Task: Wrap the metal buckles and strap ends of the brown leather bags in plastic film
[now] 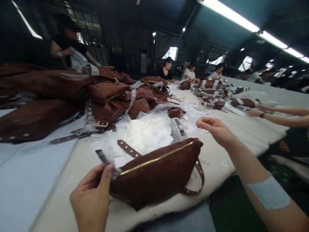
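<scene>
A brown leather belt bag (156,174) with a gold zipper lies across the near part of the table. At its left end, my left hand (93,193) is closed, thumb against fingers, around the plastic-wrapped strap end (107,161) where it joins the bag. A riveted strap (129,148) sticks out behind the bag, and another strap loops at its right end. My right hand (217,130) is raised beyond the bag's right end, apart from it, thumb and fingertips pinched together. What they hold, if anything, is too small to make out. A plastic-wrapped buckle (178,129) stands just behind the bag.
A pile of white paper or plastic sheets (147,130) lies beyond the bag. Large brown bags (43,83) are heaped at the left, and smaller wrapped bags (212,93) lie farther back. Another person's arms (282,116) reach in from the right. Several people sit or stand around the table.
</scene>
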{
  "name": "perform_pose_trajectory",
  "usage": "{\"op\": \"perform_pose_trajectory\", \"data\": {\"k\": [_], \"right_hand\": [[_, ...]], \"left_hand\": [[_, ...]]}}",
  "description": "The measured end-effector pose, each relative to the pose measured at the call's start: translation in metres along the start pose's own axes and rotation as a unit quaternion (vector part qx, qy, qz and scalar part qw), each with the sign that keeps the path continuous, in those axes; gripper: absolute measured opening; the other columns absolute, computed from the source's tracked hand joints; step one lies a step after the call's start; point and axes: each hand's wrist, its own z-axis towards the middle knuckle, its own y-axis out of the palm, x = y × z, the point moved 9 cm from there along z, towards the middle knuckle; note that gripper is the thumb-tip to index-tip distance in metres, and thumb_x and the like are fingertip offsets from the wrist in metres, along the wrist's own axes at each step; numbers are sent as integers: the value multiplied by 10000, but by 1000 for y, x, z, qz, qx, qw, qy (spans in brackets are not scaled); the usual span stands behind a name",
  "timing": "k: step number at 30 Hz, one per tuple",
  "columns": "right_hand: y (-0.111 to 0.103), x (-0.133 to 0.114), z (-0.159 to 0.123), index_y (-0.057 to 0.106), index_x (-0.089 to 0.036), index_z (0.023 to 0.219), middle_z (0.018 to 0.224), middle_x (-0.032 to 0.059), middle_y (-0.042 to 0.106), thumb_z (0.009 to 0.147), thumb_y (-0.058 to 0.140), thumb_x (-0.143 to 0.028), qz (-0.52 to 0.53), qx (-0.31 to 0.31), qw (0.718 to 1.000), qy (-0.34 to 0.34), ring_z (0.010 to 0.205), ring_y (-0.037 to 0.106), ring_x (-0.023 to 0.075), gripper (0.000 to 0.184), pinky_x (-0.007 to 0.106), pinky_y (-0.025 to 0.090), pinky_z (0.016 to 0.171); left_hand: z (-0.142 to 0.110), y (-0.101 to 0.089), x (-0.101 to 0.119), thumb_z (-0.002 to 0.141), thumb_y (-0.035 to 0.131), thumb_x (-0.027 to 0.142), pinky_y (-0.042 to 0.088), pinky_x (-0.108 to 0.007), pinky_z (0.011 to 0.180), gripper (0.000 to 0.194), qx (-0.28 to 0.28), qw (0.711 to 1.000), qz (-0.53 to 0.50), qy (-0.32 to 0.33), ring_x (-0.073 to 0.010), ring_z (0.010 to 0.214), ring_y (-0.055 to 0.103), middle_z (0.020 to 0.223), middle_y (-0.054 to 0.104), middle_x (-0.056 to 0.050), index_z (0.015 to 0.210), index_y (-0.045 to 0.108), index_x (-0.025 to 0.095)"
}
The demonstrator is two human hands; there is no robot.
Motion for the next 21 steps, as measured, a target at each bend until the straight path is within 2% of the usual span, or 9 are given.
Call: {"op": "perform_pose_trajectory", "data": {"k": [1,3,4,6,8,10,12,17,21], "right_hand": [[32,-32,-2,635,-167,800,766,7,589,905,688,-441,28,-103,993,-45,760,529,153,299,269,427,719],[108,-92,-26,647,-161,806,789,12,619,935,675,-398,41,-322,938,-121,761,552,151,271,269,426,743],[139,-114,-37,660,-156,823,826,18,640,948,668,-371,30,-375,915,-149,799,570,154,249,269,431,787],[193,-143,-50,670,-151,833,845,19,656,957,668,-317,-22,-429,879,-205,850,572,161,207,261,419,807],[229,-154,-48,683,-149,847,827,17,655,957,664,-254,-92,-421,866,-253,864,558,165,153,257,400,791],[246,-155,-40,701,-151,863,802,17,652,959,652,-218,-150,-394,861,-284,847,549,165,127,257,382,763],[252,-154,-35,717,-157,876,799,20,662,967,648,-228,-178,-381,856,-299,829,549,165,134,259,371,740],[252,-153,-33,744,-173,899,840,50,705,971,664,-281,-236,-341,857,-307,892,574,205,153,287,359,741],[256,-155,-37,740,-170,885,883,70,730,980,653,-290,-279,-297,851,-331,923,573,227,176,314,353,749]], "left_hand": [[-1,1,0,625,877,609,571,-230,646,585,-4,1000,-8,-14,-180,714,701,794,773,-37,1014,783,182],[-3,5,4,640,880,584,567,-207,681,548,-14,1000,-26,-8,-157,727,695,806,771,-25,1018,783,200],[-5,7,8,648,882,564,559,-190,679,528,-17,999,-36,3,-143,721,690,807,768,-17,1024,777,209],[-7,9,14,646,894,523,539,-159,648,495,-25,998,-54,24,-122,694,678,790,758,-3,1010,761,216],[-8,9,18,641,898,506,534,-147,625,460,-35,997,-61,39,-120,679,677,770,750,-2,963,755,210],[-8,9,19,648,892,506,552,-152,641,429,-48,996,-58,48,-130,701,691,793,760,-15,928,769,206],[-7,9,18,661,882,504,576,-162,692,414,-60,995,-54,56,-143,752,713,850,778,-27,941,788,214],[-5,9,13,660,888,479,592,-169,775,389,-69,994,-41,77,-150,809,730,909,794,-23,951,804,235],[-6,10,12,666,893,455,591,-155,769,361,-69,992,-56,85,-143,798,731,890,795,-16,937,803,234]]}}
